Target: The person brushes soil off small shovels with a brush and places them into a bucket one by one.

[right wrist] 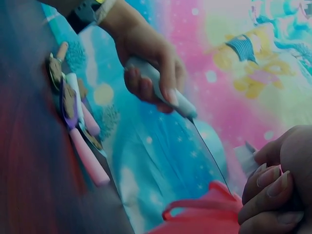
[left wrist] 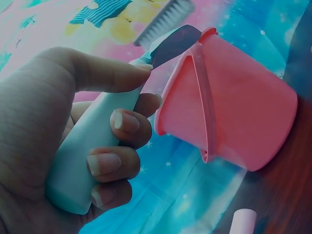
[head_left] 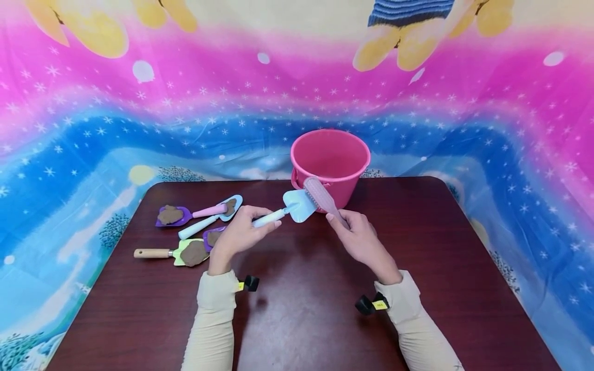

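Observation:
My left hand [head_left: 237, 236] grips the pale handle of a light blue hand trowel [head_left: 300, 207], its thumb lying along the handle. In the left wrist view the fingers curl round that handle. My right hand [head_left: 361, 241] holds a mauve scrub brush [head_left: 321, 196] by its handle. In the head view the bristles meet or overlap the right edge of the trowel blade; whether they touch cannot be told. Behind both tools stands a pink bucket [head_left: 344, 191], upright on the dark table [head_left: 297, 319]. Its handle hangs down on the left side.
Left of my left hand lie several trowels bearing brown lumps: a purple one with a pink handle [head_left: 207, 212], a light blue one [head_left: 197, 226], a green one with a wooden handle [head_left: 155, 253], and another purple one [head_left: 208, 240] partly hidden. A printed cloth [head_left: 250, 139] hangs behind the table.

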A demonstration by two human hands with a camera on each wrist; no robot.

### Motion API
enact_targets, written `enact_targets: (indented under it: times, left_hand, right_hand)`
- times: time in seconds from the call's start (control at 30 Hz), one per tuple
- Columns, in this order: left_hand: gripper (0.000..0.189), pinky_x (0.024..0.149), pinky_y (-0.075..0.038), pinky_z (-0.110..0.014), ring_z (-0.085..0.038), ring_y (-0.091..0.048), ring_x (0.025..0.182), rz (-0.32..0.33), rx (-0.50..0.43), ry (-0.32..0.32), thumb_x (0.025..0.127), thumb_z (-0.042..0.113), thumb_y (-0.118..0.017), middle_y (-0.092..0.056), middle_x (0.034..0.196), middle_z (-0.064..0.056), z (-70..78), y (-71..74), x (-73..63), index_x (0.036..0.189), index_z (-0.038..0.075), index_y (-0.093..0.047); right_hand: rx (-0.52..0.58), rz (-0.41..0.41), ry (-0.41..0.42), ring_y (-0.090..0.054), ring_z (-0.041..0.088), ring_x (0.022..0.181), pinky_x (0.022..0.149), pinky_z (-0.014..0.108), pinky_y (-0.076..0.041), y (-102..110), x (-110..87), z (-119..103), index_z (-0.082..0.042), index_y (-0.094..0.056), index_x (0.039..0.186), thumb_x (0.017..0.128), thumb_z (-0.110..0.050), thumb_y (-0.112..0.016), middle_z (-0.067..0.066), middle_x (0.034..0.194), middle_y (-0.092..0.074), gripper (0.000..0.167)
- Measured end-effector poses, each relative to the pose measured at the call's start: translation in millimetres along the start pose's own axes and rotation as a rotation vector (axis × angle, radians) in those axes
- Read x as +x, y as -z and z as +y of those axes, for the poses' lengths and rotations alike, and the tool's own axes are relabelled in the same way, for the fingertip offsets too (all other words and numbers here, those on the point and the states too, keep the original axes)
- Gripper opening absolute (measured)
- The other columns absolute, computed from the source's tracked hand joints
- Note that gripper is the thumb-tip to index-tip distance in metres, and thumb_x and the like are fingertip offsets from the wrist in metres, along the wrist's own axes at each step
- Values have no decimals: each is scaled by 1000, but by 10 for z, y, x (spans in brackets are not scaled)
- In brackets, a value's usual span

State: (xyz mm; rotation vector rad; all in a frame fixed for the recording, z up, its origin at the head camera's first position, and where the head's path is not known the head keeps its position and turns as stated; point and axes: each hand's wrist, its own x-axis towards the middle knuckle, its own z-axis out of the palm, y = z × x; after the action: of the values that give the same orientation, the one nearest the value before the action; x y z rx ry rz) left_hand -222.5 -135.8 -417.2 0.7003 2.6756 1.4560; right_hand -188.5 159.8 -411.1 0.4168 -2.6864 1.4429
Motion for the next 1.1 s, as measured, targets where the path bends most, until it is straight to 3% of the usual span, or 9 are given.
enact_targets:
  times: [0.2,0.4,0.7,1.1]
  left_hand:
    - [12,65,-51,-38,-20,-57,66,-10,4,-9,91,25,-76,-67,76,2,21,-20,20,97,15,-78]
    - [10,62,-51,-36,-19,-56,64,-4,23,-29,91,24,-76,-66,74,3,24,-36,37,95,15,-78]
    - [9,61,-50,-36,-20,-55,62,-11,14,-25,91,23,-76,-65,71,2,26,-49,41,95,15,-78]
    - [13,66,-52,-39,-20,-60,67,1,13,-16,91,23,-77,-71,79,3,26,-17,21,99,13,-79]
  right_hand:
    - [38,-59,71,-38,14,51,51,28,-38,-163,-37,-93,-11,-55,79,104,-28,-59,1,60,-41,30]
    - [47,-96,84,-36,10,50,51,27,-36,-283,-57,-136,-15,-58,81,104,-29,-59,-2,58,-41,27]
    - [29,-85,98,-36,8,50,50,26,-36,-314,-56,-116,-11,-58,80,104,-30,-59,-4,58,-40,30]
    - [17,-46,98,-34,11,49,51,27,-36,-251,-28,-41,-13,-51,75,104,-32,-59,-3,57,-38,35]
